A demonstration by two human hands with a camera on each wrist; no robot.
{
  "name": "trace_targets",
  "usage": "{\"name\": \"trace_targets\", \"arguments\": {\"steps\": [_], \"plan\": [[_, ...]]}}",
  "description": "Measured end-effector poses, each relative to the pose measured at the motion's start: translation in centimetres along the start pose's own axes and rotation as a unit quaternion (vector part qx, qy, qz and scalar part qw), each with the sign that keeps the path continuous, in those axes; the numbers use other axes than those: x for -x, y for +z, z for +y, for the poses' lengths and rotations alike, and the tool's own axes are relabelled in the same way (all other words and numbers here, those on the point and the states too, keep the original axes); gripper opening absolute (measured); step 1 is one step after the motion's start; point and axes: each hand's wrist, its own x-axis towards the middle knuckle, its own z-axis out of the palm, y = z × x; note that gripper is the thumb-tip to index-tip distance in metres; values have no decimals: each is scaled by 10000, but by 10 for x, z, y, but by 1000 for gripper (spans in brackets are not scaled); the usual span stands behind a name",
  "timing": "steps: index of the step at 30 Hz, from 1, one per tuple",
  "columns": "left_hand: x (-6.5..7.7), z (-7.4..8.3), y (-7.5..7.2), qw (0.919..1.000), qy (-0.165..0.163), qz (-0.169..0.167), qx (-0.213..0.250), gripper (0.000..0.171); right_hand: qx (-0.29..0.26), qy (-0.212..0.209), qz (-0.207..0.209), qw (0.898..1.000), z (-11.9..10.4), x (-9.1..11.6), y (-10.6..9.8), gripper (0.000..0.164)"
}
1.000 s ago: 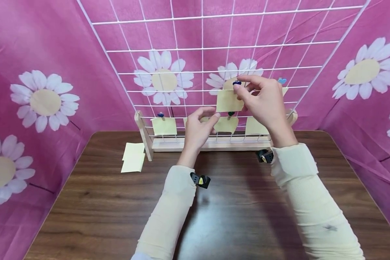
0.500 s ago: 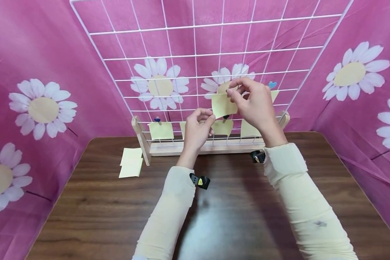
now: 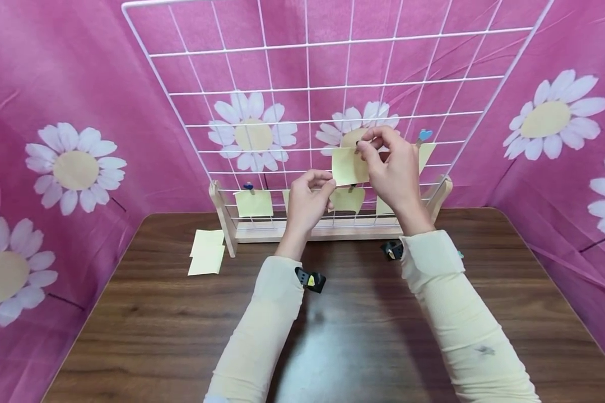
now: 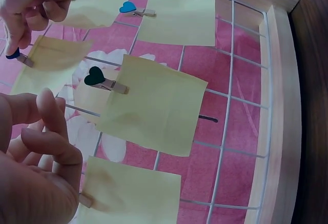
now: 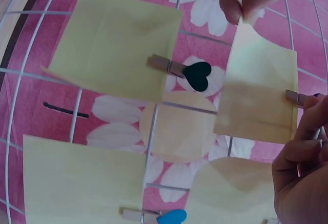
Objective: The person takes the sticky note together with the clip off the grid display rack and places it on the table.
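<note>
My right hand (image 3: 394, 168) pinches a small wooden clothespin (image 5: 294, 97) with a dark blue heart, at the top edge of a yellow sticky note (image 3: 344, 166) on the white wire grid (image 3: 307, 88). With thumb and fingertips, my left hand (image 3: 307, 196) pinches that note's lower left corner, as the right wrist view shows. Just below hangs another note (image 4: 154, 106), held by a clothespin with a dark green heart (image 4: 94, 76). Part of the lower row of notes is hidden behind my left hand.
Loose sticky notes (image 3: 206, 252) lie on the brown wooden table (image 3: 146, 313), left of the grid's wooden stand (image 3: 317, 230). Other clipped notes hang at lower left (image 3: 254, 203) and upper right, the latter under a light blue heart (image 3: 425, 135). Pink flowered cloth surrounds the table.
My right hand has turned slightly and its forearm has come left, still at the clothespin. My left fingertips have come onto the note's lower corner. The head view has shifted a little.
</note>
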Motion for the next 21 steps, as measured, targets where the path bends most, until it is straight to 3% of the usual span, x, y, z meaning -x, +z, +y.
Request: {"name": "trace_targets", "arguments": {"steps": [5, 13, 21], "plan": [[0, 3, 0, 9999, 43, 4, -132, 11, -106, -106, 255, 9996, -1, 0, 2, 4], [5, 7, -2, 9999, -39, -44, -160, 10, -213, 60, 512, 9984, -2, 0, 3, 6], [7, 6, -6, 9996, 50, -112, -247, 9, -370, 58, 579, 9976, 0, -2, 3, 6]]}}
